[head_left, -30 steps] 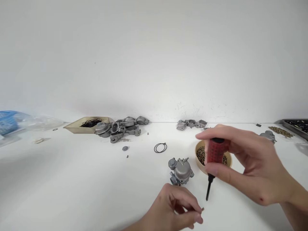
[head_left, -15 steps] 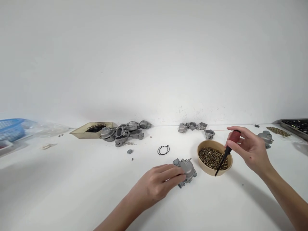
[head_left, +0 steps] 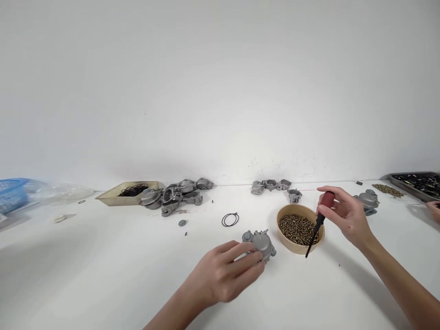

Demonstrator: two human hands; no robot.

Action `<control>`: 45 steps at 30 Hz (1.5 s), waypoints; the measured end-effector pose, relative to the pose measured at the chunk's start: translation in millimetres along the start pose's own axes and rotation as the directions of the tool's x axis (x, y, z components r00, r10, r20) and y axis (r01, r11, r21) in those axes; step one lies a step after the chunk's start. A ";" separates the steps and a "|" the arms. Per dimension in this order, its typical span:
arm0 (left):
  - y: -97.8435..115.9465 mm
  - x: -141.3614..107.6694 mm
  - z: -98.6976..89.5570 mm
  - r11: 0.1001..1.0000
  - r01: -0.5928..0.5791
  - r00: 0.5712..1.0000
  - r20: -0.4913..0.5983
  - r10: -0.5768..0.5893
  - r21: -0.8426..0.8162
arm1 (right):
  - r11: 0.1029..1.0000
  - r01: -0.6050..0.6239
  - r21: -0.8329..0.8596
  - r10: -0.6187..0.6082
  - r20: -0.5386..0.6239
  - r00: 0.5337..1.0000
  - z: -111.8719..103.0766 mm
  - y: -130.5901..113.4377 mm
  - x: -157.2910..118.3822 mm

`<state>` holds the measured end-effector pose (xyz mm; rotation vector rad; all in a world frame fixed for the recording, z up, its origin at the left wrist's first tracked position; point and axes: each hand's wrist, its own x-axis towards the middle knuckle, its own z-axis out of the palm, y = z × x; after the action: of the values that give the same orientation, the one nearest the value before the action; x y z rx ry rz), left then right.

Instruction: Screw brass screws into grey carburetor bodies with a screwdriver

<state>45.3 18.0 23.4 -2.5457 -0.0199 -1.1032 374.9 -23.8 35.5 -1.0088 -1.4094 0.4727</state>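
Our left hand (head_left: 227, 270) on grey casting (head_left: 263, 245), near centre; grip unclear. Our right hand (head_left: 349, 217) holds red-handled screwdriver (head_left: 320, 218) by bowl (head_left: 290, 244) of screws (head_left: 297, 229), right. Far left: tray (head_left: 115, 200).

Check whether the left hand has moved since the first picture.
Yes: judged against the bowl, the left hand has moved forward and leftward, its fingers now over the metal part.
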 end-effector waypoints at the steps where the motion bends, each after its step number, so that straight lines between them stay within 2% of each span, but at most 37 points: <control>1: 0.3 -0.5 0.6 1.000 -0.001 1.000 0.007 0.001 -0.003 | 1.000 -0.003 -0.001 0.003 0.011 1.000 0.0 -0.1 -0.7; 14: 0.2 -0.8 0.8 1.000 0.002 1.000 0.031 -0.002 0.002 | 0.996 0.089 -0.022 -0.087 0.081 0.993 -8.4 10.7 2.2; 31: 1.2 0.3 1.7 1.000 0.006 1.000 0.008 -0.006 0.011 | 0.996 0.080 -0.029 -0.078 0.067 0.995 -9.5 12.7 3.5; 42: 0.7 1.3 1.7 1.000 -0.006 0.999 0.046 0.007 -0.011 | 0.996 0.076 -0.038 -0.073 0.081 0.994 -9.6 10.8 2.9; 45: 1.5 -2.4 5.0 0.999 0.032 0.999 0.027 -0.031 -0.036 | 0.997 0.078 -0.028 -0.075 0.079 0.994 -9.6 10.5 2.9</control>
<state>47.4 18.5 18.1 -2.6010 -0.0470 -1.0913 387.4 -18.8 30.1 -0.9664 -1.5239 0.4386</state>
